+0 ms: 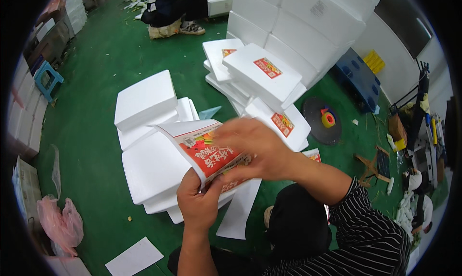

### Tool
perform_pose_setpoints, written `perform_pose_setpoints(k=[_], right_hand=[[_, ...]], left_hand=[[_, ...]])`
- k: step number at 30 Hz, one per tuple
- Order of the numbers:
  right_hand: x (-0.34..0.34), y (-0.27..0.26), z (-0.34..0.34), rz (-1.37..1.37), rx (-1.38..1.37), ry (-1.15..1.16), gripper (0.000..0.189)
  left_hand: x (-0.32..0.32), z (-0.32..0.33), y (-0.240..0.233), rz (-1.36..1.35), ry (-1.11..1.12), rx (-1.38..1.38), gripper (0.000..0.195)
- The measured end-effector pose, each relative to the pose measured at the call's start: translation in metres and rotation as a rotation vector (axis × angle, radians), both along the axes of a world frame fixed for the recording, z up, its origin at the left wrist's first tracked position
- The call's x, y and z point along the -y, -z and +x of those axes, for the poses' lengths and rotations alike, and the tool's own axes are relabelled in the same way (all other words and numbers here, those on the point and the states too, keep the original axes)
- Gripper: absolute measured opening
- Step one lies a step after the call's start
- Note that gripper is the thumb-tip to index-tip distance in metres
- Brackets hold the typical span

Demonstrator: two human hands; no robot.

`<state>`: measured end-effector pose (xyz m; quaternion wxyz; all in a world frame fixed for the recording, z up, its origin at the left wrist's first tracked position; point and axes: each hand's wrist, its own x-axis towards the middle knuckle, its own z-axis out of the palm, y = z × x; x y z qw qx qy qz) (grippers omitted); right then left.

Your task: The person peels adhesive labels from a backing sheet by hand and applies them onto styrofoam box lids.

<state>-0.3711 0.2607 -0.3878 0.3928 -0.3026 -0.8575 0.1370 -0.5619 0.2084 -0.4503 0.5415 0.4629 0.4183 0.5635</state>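
Note:
My left hand grips the near edge of a sheet of red printed labels, which bends upward between my hands. The sheet bears fruit pictures and white writing. Over its right side is my right hand, blurred, with its thumb against the sheet's lower part; whether its fingers pinch a label is hidden. Behind and under the sheet stand stacked white foam box lids. Farther off, a second pile of foam lids carries red labels on several tops. A strip of white backing paper hangs below the sheet.
Tall stacks of foam boxes rise behind the labelled lids. On the right, tape rolls lie on a dark round disc, near a blue slotted pallet. White paper lies on the green floor. A person sits beyond.

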Motion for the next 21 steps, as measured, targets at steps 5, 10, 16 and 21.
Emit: perform_pose_setpoints(k=[5,10,16,21], right_hand=[[0.01,0.017,-0.015,0.022,0.181,-0.019,0.028],[0.01,0.022,-0.02,-0.042,0.139,-0.011,0.019],[0.007,0.021,-0.02,-0.351,0.039,-0.08,0.02],[0.001,0.017,-0.012,-0.627,0.029,-0.109,0.028]], left_hand=[[0.001,-0.006,0.005,0.056,-0.047,-0.344,0.013],[-0.001,-0.01,0.003,0.113,-0.016,-0.397,0.017],[0.002,-0.016,0.003,0.054,0.037,-0.357,0.02],[0.001,-0.014,0.004,0.026,0.069,-0.253,0.018]])
